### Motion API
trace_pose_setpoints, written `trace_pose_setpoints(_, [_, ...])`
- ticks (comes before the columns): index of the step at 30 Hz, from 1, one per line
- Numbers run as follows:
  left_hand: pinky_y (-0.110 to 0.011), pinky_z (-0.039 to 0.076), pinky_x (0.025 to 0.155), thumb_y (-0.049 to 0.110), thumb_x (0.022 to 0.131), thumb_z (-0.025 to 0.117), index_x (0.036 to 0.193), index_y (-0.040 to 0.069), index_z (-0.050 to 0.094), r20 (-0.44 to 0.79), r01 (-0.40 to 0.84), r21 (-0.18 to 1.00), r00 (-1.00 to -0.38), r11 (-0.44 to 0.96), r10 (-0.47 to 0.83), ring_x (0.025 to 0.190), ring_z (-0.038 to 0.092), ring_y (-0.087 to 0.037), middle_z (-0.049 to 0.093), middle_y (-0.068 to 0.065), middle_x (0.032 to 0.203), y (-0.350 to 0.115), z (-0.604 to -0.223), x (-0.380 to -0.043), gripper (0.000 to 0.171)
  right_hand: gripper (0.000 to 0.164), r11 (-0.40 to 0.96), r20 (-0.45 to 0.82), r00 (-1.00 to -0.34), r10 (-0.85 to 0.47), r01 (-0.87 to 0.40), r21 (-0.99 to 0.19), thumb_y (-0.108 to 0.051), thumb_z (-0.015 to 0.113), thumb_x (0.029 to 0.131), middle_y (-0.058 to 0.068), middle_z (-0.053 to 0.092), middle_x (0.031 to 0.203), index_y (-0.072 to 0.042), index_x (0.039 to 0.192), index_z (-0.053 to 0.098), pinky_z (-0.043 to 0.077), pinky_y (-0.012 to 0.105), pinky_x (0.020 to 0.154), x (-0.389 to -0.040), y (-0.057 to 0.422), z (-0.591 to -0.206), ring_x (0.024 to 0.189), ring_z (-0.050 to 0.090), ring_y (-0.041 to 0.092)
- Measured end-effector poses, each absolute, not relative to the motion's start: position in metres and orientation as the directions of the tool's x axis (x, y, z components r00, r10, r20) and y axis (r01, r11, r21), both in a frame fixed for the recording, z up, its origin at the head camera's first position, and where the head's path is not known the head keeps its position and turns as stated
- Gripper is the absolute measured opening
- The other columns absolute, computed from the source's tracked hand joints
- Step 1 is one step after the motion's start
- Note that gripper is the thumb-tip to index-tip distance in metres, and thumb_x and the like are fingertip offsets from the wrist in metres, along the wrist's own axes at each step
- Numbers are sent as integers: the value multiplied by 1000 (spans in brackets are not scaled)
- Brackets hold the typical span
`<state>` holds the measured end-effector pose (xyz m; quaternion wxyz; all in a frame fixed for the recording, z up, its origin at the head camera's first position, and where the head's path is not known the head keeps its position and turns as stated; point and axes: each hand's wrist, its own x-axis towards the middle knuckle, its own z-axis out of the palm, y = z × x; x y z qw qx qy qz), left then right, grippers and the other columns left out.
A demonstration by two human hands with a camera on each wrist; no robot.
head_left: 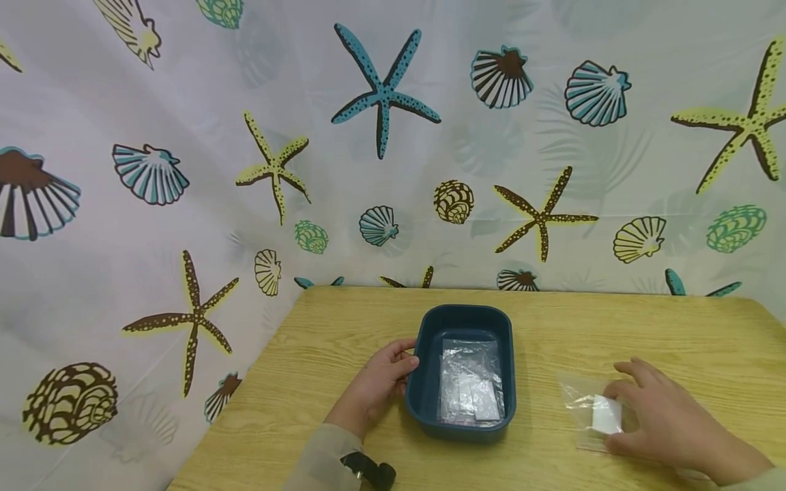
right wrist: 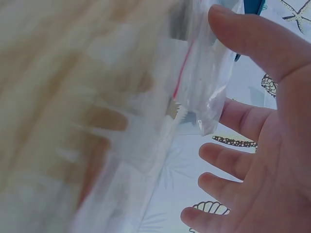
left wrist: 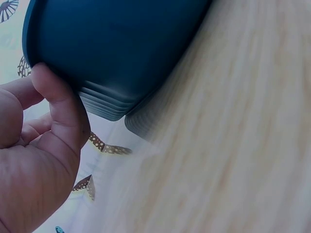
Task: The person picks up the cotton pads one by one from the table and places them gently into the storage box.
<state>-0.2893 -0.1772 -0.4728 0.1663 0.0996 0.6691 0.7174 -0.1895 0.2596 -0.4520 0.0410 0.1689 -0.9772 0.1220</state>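
A dark blue plastic bin (head_left: 512, 382) stands on the table, with several clear plastic bags (head_left: 469, 382) lying flat inside it. Against the bin's left side is my left hand (head_left: 383, 378), holding it at the rim with thumb and curled fingers. In the left wrist view the thumb touches the bin's outer wall (left wrist: 121, 43). To the right of the bin, my right hand (head_left: 666, 416) holds a small clear zip bag (head_left: 580, 402) with a white flat piece (head_left: 606, 414) in it, between thumb and index finger. A red line runs along the bag (right wrist: 194, 82) in the right wrist view; the index fingertip is hidden behind it.
The light wood table (head_left: 552, 327) reaches back to a white curtain (head_left: 430, 184) printed with starfish and shells. A black strap (head_left: 368, 469) sits on the left wrist over a pale sleeve.
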Motion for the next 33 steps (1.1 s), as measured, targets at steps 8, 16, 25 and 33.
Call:
trace_pose_setpoints(8, [-26, 51, 59, 7, 106, 52, 150, -1, 43, -72, -89, 996, -927, -30, 368, 77, 62, -17, 59, -14, 104, -177, -473, -289, 45, 59, 893, 195, -915, -354, -393, -220, -63, 85, 68, 22, 49, 142, -22, 108, 70, 38, 73, 94, -193, 252, -446, 134, 36, 54])
trace_pose_setpoints(16, [-26, 50, 59, 8, 106, 53, 149, -1, 44, -66, -78, 997, -929, -19, 364, 77, 63, -15, 60, -14, 104, -178, -474, -290, 45, 59, 875, 223, -898, -378, -426, -232, -62, 85, 69, 22, 48, 144, -22, 110, 70, 37, 72, 98, -196, 239, -432, 136, 34, 54])
trace_pose_setpoints(25, [-26, 50, 59, 7, 106, 52, 149, -1, 44, -66, -75, 997, -929, -11, 364, 76, 62, -16, 60, -15, 104, -177, -473, -290, 45, 59, 869, 234, -897, -376, -429, -248, -62, 85, 70, 20, 46, 147, -22, 112, 69, 32, 73, 102, -201, 221, -413, 140, 30, 52])
trace_pose_setpoints(33, [-26, 50, 59, 8, 106, 53, 149, -1, 44, -62, -70, 997, -928, -8, 367, 76, 62, -15, 60, -14, 103, -178, -471, -289, 45, 60, 853, 247, -886, -392, -451, -263, -60, 85, 72, 20, 45, 148, -21, 114, 69, 30, 72, 104, -205, 203, -400, 141, 28, 51])
